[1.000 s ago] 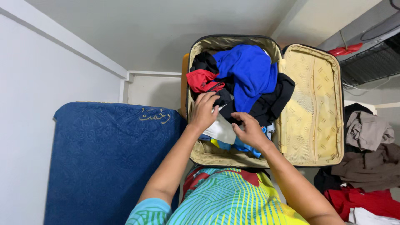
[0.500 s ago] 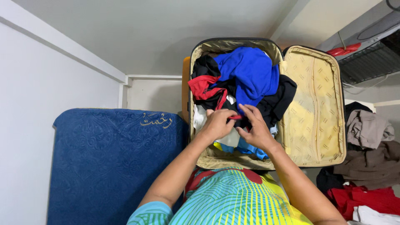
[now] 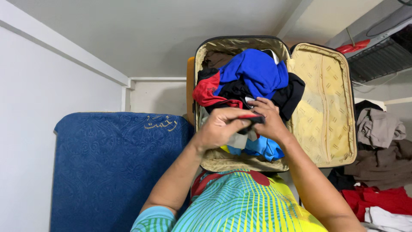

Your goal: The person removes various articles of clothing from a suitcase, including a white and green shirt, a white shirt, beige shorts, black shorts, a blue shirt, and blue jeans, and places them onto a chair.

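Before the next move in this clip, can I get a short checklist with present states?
1. Left hand grips the red-and-black garment: ok.
2. Right hand grips the same garment: ok.
3. Garment lifted free of the clothes pile: cannot tell, the hands hide it.
4. Suitcase open, lid lying flat to the right: ok.
5. Blue garment inside the suitcase walls: ok.
6. Black garment inside the walls: not ok, it drapes over the hinge side.
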